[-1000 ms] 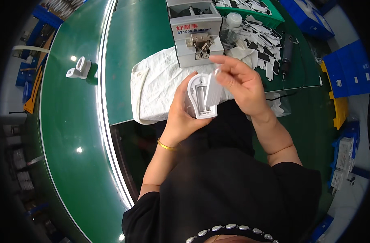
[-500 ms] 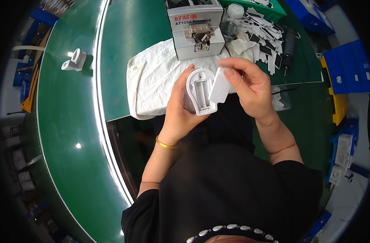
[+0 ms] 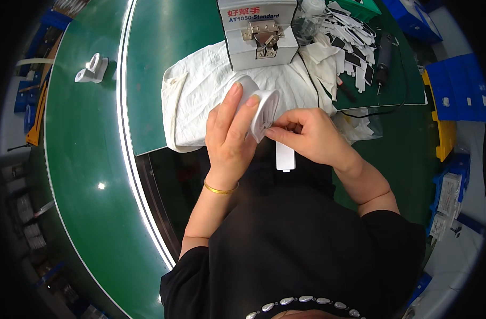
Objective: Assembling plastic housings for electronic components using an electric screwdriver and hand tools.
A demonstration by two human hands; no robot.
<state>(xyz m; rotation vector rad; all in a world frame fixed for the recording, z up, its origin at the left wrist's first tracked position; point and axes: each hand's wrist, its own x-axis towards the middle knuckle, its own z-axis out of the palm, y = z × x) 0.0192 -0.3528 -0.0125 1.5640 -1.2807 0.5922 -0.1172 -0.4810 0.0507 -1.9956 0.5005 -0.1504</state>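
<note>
My left hand (image 3: 227,135) is closed around a white plastic device (image 3: 259,119) with a rounded shell. The device is tilted, so its recessed battery side faces right and shows only at a steep angle. Thumb and fingers of my right hand (image 3: 317,138) are pinched at the lower end of the device. Hanging down from that same hand is a white rectangular battery cover (image 3: 285,157) with a small tab at its lower end. Whether the right fingertips also grip something small inside the device is hidden.
White cloth (image 3: 192,101) lies under a boxy machine (image 3: 261,56) with a metal fitting. To its right are a clear plastic bag (image 3: 308,29), a pile of white covers (image 3: 354,45) and a corded electric screwdriver (image 3: 382,69). A similar white device (image 3: 93,70) sits on the green belt (image 3: 83,154).
My left hand has turned the device, swinging its battery side from facing up to facing right. The right hand has come down and inward, and the cover now hangs below its fingers.
</note>
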